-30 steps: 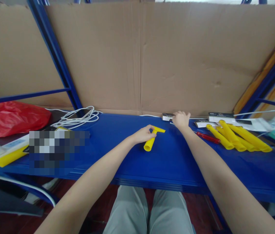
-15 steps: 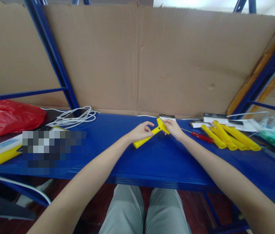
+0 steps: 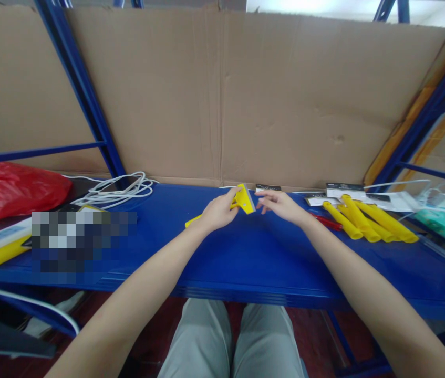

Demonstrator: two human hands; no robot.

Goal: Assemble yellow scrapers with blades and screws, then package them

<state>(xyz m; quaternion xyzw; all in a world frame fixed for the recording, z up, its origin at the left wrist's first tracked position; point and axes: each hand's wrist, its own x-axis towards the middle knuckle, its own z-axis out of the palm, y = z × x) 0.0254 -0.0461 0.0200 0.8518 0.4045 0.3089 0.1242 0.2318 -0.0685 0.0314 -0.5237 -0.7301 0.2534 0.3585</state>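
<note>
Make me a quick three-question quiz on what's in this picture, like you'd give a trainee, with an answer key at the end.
1. Multiple choice. Which hand grips the yellow scraper?
A) left
B) right
C) neither

2. True or false: the red plastic bag lies to the right of the coiled white cable.

3. Fill in the blank: the group of tubular handles lying by the red tool handle is ____ in colour.

Key:
1. A. The left hand grips it.
2. False. The bag lies to the left of the cable.
3. Yellow.
</note>
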